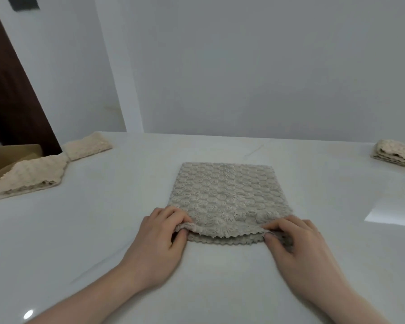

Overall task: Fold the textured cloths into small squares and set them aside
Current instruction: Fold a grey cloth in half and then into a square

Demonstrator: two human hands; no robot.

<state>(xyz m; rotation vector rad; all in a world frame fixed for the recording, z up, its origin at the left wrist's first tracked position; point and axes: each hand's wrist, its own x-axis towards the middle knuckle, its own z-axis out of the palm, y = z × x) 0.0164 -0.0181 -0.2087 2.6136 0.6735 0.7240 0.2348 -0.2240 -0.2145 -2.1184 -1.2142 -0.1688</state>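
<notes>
**Both hands on near edge of grey cloth**

I see the grey textured cloth (pixel 227 197) lying folded at the centre of the white table (pixel 103 230). My left hand (pixel 159 239) pinches its near-left corner, fingers curled over the top layer. My right hand (pixel 297 244) pinches the near-right corner. Two folded cream cloths (pixel 31 176) sit at 10 o'clock; a cream stack (pixel 395 155) sits at 2 o'clock, well apart.

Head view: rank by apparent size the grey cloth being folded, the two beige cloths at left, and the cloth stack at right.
1. Grey cloth, clearly largest, also nearest.
2. Near beige cloth.
3. Far beige cloth.
Cloth stack: cut off by the frame edge, so unranked. The beige order may only reflect distance.
</notes>
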